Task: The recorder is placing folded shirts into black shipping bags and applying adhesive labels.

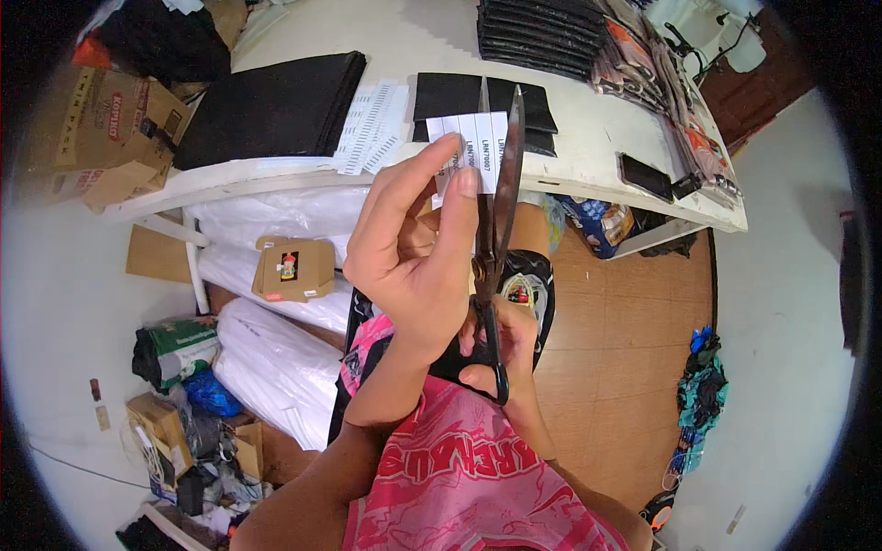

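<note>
Between the thumb and fingers of my left hand (pixel 413 253) is a white paper label strip (pixel 448 125) with printed lines and text. It is held up over the table's front edge. My right hand (pixel 520 335), lower and to the right, grips the black handles of a pair of scissors (pixel 508 184). The long blades point away from me and are spread apart, with the strip between them. Behind the strip, on the table, lies a folded black plastic bag (pixel 528 96). The fingers of my right hand are partly hidden by the handles.
The white table (pixel 413 46) bears a stack of black bags (pixel 276 106), printed label sheets (pixel 372 129), more black bags (pixel 537 41), packaged goods (pixel 634 69) and a phone (pixel 646 176). A cardboard box (pixel 124 129) stands at left. Large plastic-wrapped rolls (pixel 276 367) lie below.
</note>
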Demonstrator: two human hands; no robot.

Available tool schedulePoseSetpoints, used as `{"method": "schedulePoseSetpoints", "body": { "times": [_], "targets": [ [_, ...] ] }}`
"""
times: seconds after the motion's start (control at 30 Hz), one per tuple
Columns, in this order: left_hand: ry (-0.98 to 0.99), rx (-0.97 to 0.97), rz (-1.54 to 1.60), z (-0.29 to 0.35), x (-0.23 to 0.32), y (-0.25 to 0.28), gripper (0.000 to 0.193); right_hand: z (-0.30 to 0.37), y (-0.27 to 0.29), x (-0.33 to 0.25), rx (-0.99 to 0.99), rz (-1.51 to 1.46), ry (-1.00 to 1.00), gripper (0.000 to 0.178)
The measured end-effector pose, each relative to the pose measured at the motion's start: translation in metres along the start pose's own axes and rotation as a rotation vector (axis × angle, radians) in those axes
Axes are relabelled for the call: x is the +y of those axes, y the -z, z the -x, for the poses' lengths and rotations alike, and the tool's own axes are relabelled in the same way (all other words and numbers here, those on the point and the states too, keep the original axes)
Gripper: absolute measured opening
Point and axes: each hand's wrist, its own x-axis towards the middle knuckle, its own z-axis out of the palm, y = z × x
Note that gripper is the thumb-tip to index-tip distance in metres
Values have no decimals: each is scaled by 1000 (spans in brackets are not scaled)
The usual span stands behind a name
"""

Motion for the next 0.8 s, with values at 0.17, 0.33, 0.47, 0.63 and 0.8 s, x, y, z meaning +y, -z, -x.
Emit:
{"method": "schedulePoseSetpoints", "body": {
  "times": [0.17, 0.33, 0.47, 0.63, 0.8],
  "targets": [
    [-43, -33, 29, 0, -1, 3, 27, 0, -2, 1, 15, -15, 26, 50],
    [-146, -47, -29, -2, -1, 4, 28, 1, -4, 0, 31, -28, 4, 50],
    [-141, -47, 3, -2, -2, 3, 27, 0, -3, 1, 30, -21, 1, 49],
    [-159, -59, -64, -1, -1, 3, 24, 0, -1, 0, 25, 21, 3, 49],
    [-163, -41, -31, -1, -3, 2, 28, -1, -2, -3, 19, 51, 26, 49]
  ]
}}
